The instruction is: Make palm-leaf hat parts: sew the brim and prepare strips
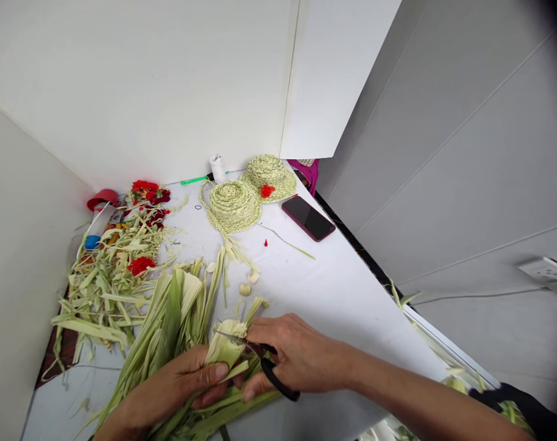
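You pinched a folded palm leaf (226, 346) in your left hand (168, 389), over a loose leaf bundle (168, 324). Your right hand (297, 355) gripped black-handled scissors (278, 381), blades at the leaf, above the white table (333, 294).

The left hand (168, 392) and right hand (297, 355) are bare, as is the right forearm (411, 401). Black fabric (517, 404) shows beyond it, well behind the hands.

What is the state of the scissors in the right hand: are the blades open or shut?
Cannot tell for sure: the scissors in the right hand show one blade above the pale leaf, which hides the other.
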A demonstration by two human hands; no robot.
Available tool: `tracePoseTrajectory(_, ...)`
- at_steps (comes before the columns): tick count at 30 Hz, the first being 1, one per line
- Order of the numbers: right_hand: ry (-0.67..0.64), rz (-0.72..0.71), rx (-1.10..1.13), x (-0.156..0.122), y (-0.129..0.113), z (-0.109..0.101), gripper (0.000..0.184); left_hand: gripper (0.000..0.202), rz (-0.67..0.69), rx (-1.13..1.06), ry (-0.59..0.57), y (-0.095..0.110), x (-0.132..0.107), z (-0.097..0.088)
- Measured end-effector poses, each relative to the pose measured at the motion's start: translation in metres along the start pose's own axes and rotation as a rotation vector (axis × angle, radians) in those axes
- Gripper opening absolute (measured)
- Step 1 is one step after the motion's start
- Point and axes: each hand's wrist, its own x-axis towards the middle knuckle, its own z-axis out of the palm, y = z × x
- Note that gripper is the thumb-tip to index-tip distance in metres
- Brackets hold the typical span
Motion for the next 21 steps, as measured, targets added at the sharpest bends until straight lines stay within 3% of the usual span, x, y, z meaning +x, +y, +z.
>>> tracePoseTrajectory(8, 0.035, -0.014, -0.019, -0.004, 0.007, 0.004, 0.031, 0.044, 0.002, -0.095, -0.255, -0.012, 0.009, -0.005)
tracePoseTrajectory(16, 0.055, -0.026, 0.054, 0.002, 0.013, 0.015, 0.038, 0.041, -0.005, -0.06, -0.333, -0.008, 0.014, 0.0)
tracePoseTrajectory(18, 0.081, 0.008, 0.062, -0.001, 0.015, 0.012, 0.037, 0.041, -0.013, -0.027, -0.315, -0.002, 0.011, 0.001)
tracePoseTrajectory(21, 0.171, 0.105, -0.008, -0.013, 0.02, -0.003, 0.031, 0.033, 0.038, 0.187, -0.174, 0.007, 0.003, 0.009)
